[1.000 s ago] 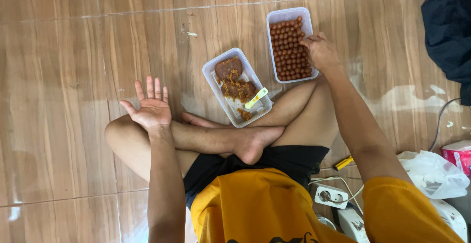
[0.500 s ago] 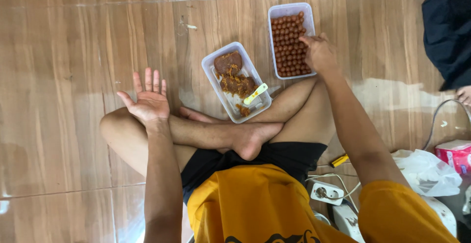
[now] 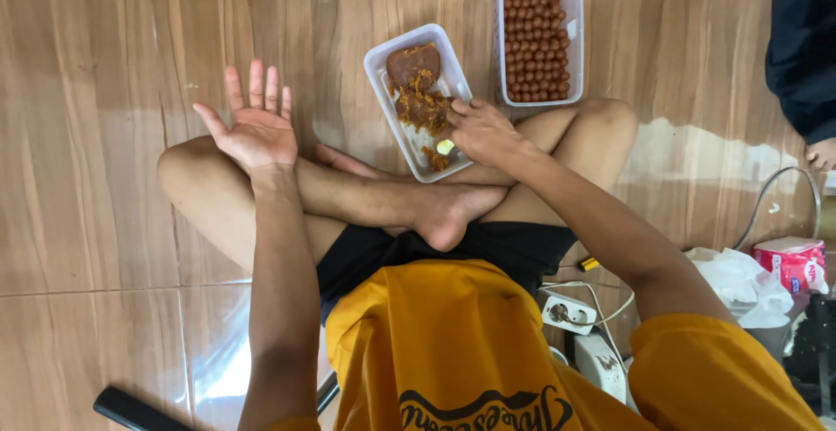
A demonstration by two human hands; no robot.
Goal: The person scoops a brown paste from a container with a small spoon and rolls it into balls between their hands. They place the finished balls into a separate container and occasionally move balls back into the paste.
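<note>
While the person sits cross-legged on the wood-patterned floor, the right hand is down at the near tub, fingers curled over its right edge and into the brown paste inside. Fingertips are bunched together at the food, but whether they actually pinch a piece, I cannot tell from this angle. A small pale yellow bit sits in the tub just below those fingers.

Over on the other side, the left hand is wide open, palm up, fingers spread, holding nothing, hovering above the left knee. It is well apart from both tubs.

Just beyond the near tub stands the second tub, long and clear, packed with small round brown balls in neat rows. It lies right beside the right knee.

A bare foot is tucked in front of the black shorts, yellow shirt below. At the right, a white power strip with its cable, a white plastic bag and a red-and-white packet.
</note>
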